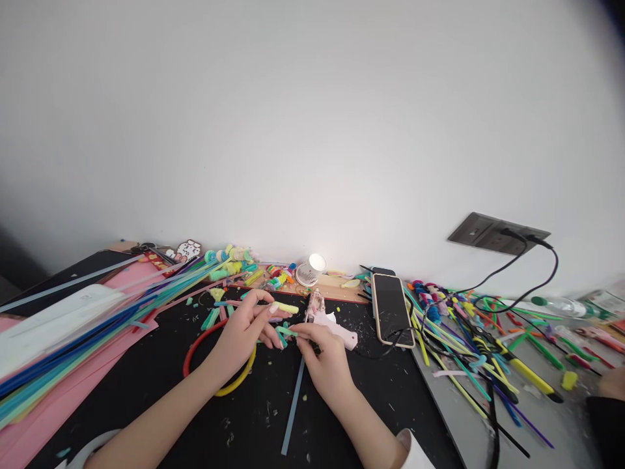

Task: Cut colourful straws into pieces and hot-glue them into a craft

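Note:
My left hand (247,329) is closed, its thumb and finger pinching a short pale-yellow fuzzy pipe cleaner piece (287,308). My right hand (323,357) pinches a mint-green pipe cleaner piece (287,331) close to the left fingers; the far end of that piece is partly hidden there. Just beyond my right hand lies a pink hot glue gun (342,333). A flat grey-blue strip (293,410) runs along the black tabletop below the right fingers. Under my left wrist rests a red and yellow ring (192,355).
Long coloured pipe cleaners (146,306) lie on pink sheets at left. By the wall stands a paper cup (316,264). At right are a phone (392,309), cables, yellow-black pliers (530,376), a plastic bottle (561,306) and another person's dark sleeve (605,423).

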Available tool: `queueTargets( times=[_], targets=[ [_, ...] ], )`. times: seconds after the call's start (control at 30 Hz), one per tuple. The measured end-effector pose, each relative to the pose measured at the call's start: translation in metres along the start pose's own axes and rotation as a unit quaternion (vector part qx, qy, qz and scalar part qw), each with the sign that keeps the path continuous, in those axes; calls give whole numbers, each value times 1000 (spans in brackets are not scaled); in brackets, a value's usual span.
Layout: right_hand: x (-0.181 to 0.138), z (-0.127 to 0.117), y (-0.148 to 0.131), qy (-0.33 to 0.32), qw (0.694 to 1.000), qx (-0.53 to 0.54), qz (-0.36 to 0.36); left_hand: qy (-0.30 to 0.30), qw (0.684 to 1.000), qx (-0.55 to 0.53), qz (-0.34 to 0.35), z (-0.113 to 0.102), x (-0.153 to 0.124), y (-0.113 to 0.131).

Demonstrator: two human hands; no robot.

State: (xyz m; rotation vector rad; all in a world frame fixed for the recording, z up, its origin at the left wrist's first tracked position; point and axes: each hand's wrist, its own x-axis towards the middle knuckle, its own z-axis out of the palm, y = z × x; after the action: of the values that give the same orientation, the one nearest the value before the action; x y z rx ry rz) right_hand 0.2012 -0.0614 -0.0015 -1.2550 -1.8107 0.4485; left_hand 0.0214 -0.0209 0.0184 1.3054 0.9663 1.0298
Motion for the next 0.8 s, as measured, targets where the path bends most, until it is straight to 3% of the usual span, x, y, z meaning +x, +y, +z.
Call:
queueTargets(
  times=[0.33,0.6,0.8],
  targets=[
    [1,0,-2,-3,995,59,74,16,1000,0,-23,-2,2,-5],
    [2,-2,-3,-3,999,-20,34,16,1000,-4,-24,0,2,-5],
    [2,-4,-5,21,999,14,28,20,1000,-9,0,1,1,-6]
  ],
)
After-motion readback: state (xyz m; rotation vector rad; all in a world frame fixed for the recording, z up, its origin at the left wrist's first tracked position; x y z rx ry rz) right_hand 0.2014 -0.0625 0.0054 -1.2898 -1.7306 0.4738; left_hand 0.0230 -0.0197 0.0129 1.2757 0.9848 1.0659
